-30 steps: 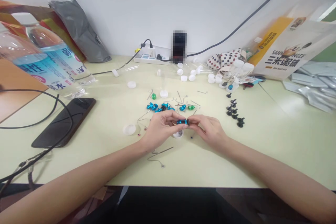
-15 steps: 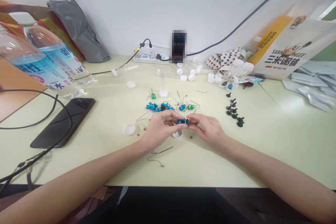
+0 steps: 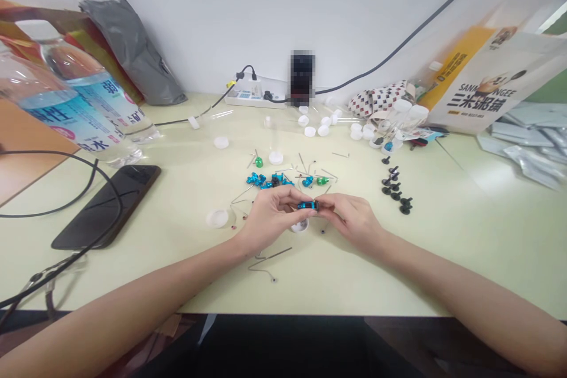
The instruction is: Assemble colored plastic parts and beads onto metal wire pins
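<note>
We're pinching blue-and-black metal fitting (image 3: 307, 205) between left hand's (image 3: 268, 218) thumb and fingers; right hand's (image 3: 353, 218) fingertips are meeting its dark right end, can't tell if they're gripping anything. Guessing we're adjusting that end, so next move's probably calling for steady left pinch, small right-finger twist. Fitting's sitting sideways between both hands. White cap (image 3: 301, 230) with tiny bits is lying just below grip, loose blue metal parts (image 3: 256, 179) just beyond.

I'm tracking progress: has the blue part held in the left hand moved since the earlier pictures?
No: against the right-hand green piece, the held blue part shows no visible shift.
</note>
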`<state>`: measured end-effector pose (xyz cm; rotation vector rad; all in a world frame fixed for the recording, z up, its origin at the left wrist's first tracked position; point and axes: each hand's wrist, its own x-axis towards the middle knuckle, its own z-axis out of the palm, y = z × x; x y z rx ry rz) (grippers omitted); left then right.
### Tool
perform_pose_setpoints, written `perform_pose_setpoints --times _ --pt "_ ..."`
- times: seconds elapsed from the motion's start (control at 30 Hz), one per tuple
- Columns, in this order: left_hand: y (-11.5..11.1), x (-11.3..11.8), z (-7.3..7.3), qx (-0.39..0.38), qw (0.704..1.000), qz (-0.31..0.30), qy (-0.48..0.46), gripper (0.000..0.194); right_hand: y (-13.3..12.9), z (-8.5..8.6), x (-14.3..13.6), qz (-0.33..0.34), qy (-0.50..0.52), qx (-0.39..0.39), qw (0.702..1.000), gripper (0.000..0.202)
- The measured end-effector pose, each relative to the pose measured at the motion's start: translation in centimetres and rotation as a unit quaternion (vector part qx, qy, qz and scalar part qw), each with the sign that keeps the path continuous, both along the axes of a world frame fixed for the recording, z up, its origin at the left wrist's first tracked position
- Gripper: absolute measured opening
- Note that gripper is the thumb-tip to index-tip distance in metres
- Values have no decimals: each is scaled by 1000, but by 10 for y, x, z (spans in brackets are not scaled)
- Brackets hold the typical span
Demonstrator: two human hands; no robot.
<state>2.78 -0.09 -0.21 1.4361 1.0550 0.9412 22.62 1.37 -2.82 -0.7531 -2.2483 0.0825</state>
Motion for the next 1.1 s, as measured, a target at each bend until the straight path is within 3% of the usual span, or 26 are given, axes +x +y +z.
perform_pose_setpoints --times 1.1 --pt "0 0 -1 5 1000 2 -11 21 0 0 -1 -8 4 4 1000 14"
